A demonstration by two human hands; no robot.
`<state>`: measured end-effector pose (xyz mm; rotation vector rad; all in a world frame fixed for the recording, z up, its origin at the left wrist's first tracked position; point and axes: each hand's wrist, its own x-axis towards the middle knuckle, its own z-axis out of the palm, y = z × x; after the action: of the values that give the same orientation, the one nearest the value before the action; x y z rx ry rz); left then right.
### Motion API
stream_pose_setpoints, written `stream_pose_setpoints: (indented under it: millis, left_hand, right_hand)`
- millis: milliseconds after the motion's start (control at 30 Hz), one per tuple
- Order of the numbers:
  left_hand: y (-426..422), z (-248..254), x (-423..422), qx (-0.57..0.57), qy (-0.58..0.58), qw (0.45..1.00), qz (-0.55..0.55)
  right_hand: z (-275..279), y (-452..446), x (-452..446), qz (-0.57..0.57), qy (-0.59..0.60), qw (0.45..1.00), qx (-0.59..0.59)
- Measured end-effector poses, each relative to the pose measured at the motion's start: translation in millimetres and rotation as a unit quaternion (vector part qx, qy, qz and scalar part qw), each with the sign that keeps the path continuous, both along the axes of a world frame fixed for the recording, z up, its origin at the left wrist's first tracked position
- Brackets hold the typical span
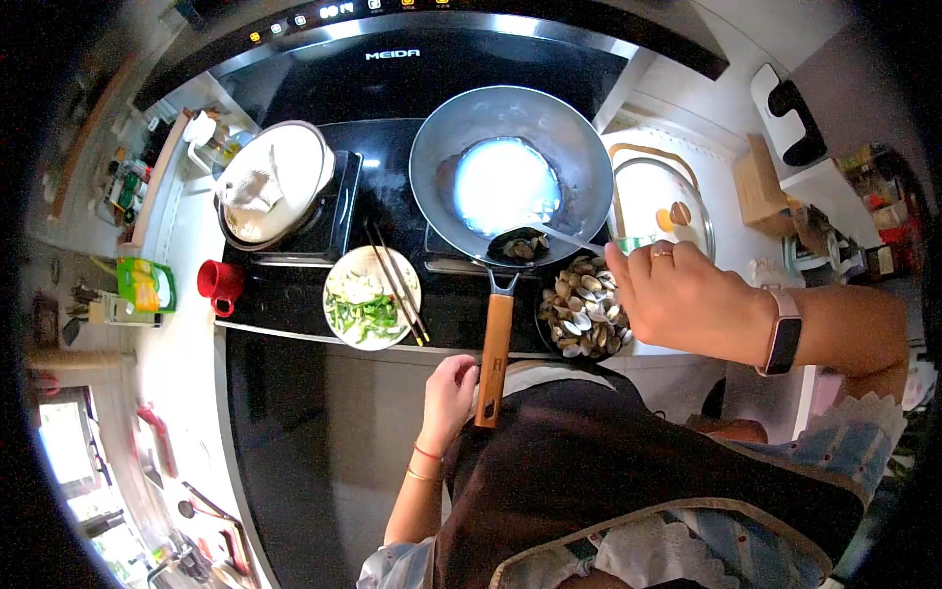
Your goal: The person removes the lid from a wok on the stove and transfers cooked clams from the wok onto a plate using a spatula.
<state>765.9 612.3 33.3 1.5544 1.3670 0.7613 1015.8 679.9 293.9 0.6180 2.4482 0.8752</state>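
My right hand (667, 294) is closed around the pale handle of a ladle (574, 239), whose end reaches over the near right rim of the wok (442, 187). A few clams (520, 245) lie in a dark patch at that end, against the wok's near wall. Beneath my right hand, a heap of clams (579, 314) fills a dark container whose rim is mostly hidden. My left hand (453, 388) is curled just left of the wok's wooden handle (494, 358). Its fingertips are hidden, so what they hold is unclear. Bright light reflects from the wok's bottom.
Left of the wok, a plate (340, 336) of chopped greens and pale pieces carries chopsticks (395, 290). A lidded pot (289, 162) with a cloth on top stands at the back left. A red mug (218, 283) sits at the left edge. At right lies a glass lid (655, 196).
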Motion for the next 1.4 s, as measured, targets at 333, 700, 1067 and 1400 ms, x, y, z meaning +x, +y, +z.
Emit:
stream_pose_setpoints:
  millis: [333,700,1067,1400]
  left_hand:
    - [17.2,-81.5,69.8,-0.338,-0.236,0.898,-0.156]
    - [6.4,-62.0,115.7,-0.437,-0.448,0.779,-0.043]
    - [-103.5,-62.1,108.9,-0.331,-0.295,0.884,0.149]
    - [-103.1,-76.7,87.3,-0.34,-0.286,0.866,0.23]
  right_hand:
    - [0.2,3.5,26.4,0.031,-0.007,1.0,0.001]
    - [3.0,70.3,93.2,0.078,0.087,0.993,-0.03]
    - [2.5,154.4,104.0,0.04,0.141,0.982,-0.118]
    - [-11.2,153.0,63.2,0.083,0.217,0.972,-0.034]
